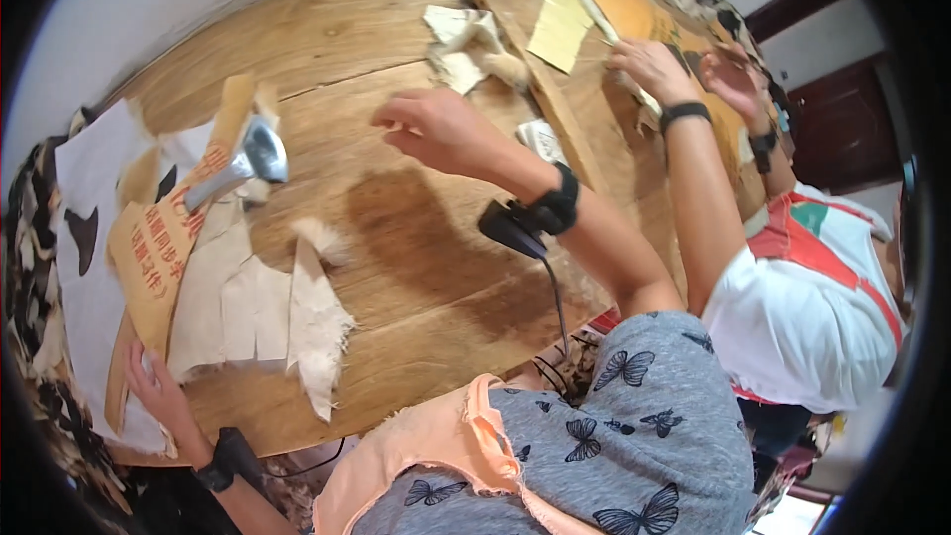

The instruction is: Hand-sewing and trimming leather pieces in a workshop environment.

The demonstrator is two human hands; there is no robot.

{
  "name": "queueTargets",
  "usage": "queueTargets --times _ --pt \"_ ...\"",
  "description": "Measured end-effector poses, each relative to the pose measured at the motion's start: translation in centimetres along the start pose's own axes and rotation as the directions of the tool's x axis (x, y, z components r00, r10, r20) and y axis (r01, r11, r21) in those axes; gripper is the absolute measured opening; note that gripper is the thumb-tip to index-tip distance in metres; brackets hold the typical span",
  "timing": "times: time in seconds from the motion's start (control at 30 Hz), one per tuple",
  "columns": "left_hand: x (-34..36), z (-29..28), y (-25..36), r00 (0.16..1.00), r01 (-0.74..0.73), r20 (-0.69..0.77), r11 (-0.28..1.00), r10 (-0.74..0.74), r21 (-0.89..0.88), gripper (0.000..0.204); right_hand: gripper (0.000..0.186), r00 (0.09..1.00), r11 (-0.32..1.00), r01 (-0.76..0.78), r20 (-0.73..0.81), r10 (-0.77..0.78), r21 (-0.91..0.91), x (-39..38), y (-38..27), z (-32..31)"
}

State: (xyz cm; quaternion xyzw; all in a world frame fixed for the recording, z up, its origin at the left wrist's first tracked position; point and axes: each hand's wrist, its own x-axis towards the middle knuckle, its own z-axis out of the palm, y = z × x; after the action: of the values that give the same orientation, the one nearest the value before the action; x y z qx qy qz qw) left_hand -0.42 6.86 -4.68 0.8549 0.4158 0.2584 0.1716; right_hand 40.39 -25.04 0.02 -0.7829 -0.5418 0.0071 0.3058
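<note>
Left hand: pressing flat on pale cloth pieces at the counter's near-left edge.
Right hand: hovering mid-counter, fingers loosely spread, holding nothing.

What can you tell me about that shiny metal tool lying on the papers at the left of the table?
The metal tool looks like a small hammer or mallet of bright, polished steel, with a broad rounded head toward the right and a straight handle running down-left. It lies flat, slantwise, on a tan strip of paper and pale torn sheets atop the wooden table. No hand touches it: the left hand rests lower on the papers' edge, and the right hand hovers apart to its right.
</note>
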Motion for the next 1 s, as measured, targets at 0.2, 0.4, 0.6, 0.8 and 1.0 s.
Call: queueTargets --times 0.2,0.4,0.6,0.8,1.0 --pt "-0.7 1.0 -0.6 0.999 0.039 0.003 0.998 -0.038 -0.051 0.033 0.012 0.888 0.889 -0.429 -0.253 0.383 -0.161 -9.5 3.6 -7.3" --pt "-0.7 1.2 3.6 0.939 -0.213 -0.211 0.940 0.273 0.269 0.036 0.012 0.853 0.794 -0.516 -0.283 0.440 -0.321 -12.1 3.7 -6.6" --pt "-2.5 0.3 6.4 0.959 -0.175 -0.169 0.943 0.228 0.283 0.035 0.013 0.794 0.597 -0.582 -0.228 0.564 -0.552 -11.7 3.9 -5.9" --pt "-4.1 -0.3 5.6 0.994 0.099 -0.026 0.965 -0.108 -0.241 0.031 0.011 0.811 0.492 -0.538 -0.262 0.522 -0.685 -7.4 -1.9 -6.2" --pt "-2.3 2.2 15.3 0.822 0.380 0.533 0.504 0.201 -0.775 0.048 0.005 0.952 0.846 -0.296 0.206 0.225 0.443 -0.2 -10.8 -1.0"
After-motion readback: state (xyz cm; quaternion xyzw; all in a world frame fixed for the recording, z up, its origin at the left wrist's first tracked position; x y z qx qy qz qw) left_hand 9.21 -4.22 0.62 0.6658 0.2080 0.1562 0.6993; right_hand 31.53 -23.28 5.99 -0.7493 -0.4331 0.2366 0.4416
